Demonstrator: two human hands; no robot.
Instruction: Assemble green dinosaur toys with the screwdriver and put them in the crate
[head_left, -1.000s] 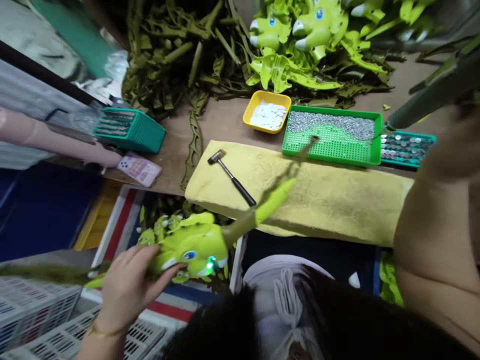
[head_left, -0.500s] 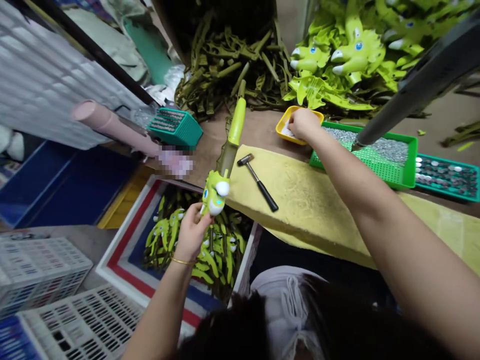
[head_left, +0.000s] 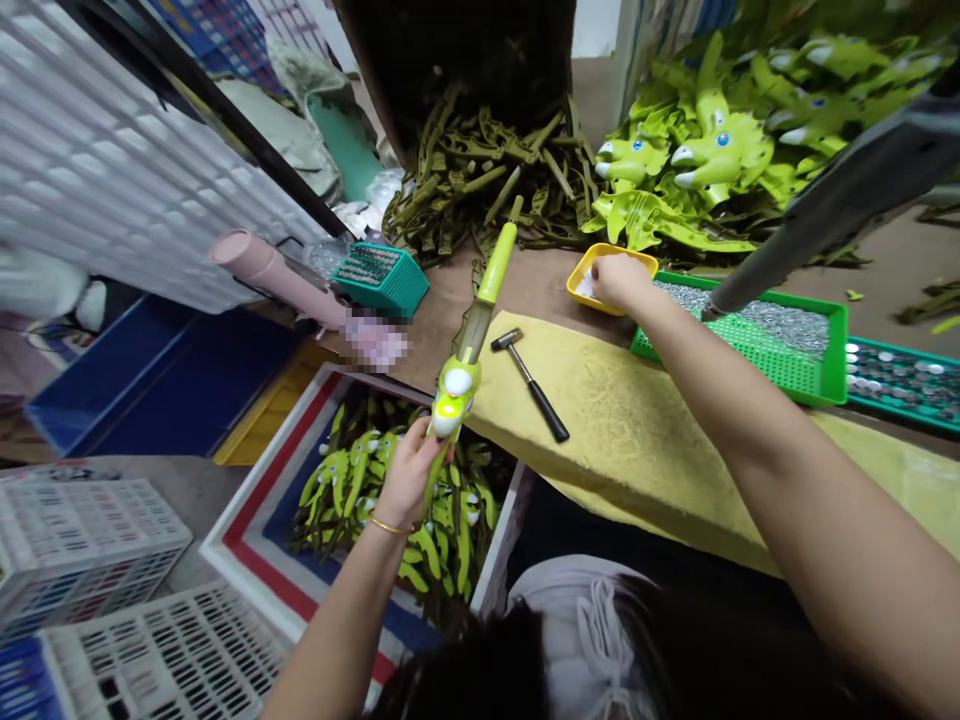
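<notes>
My left hand [head_left: 409, 475] is closed round the lower end of a lime-green dinosaur-head toy [head_left: 454, 392] with a white horn and snout. A yellow glow shows on its head, and a long dark-green and lime shaft points up and away. My right hand [head_left: 621, 280] reaches into a small yellow tray [head_left: 576, 277] that holds small white pieces. Its fingers are bent together, and their tips are hidden in the tray. Between the hands, a small hammer [head_left: 531, 385] with a black handle lies on a yellow cloth-covered pad [head_left: 600, 400].
A green basket [head_left: 836, 350] of screws stands right of the tray, under a dark metal post [head_left: 802, 210]. Dark-green parts [head_left: 487, 170] and lime dinosaur heads [head_left: 724, 150] are piled behind. A lined box [head_left: 251, 500] of finished-looking toys sits below my left hand. A pink bottle [head_left: 270, 275] lies at left.
The toy in my left hand has turned, its head now facing me more, and its light has gone from cyan to yellow. My right hand stays in the yellow tray. The view has shifted slightly.
</notes>
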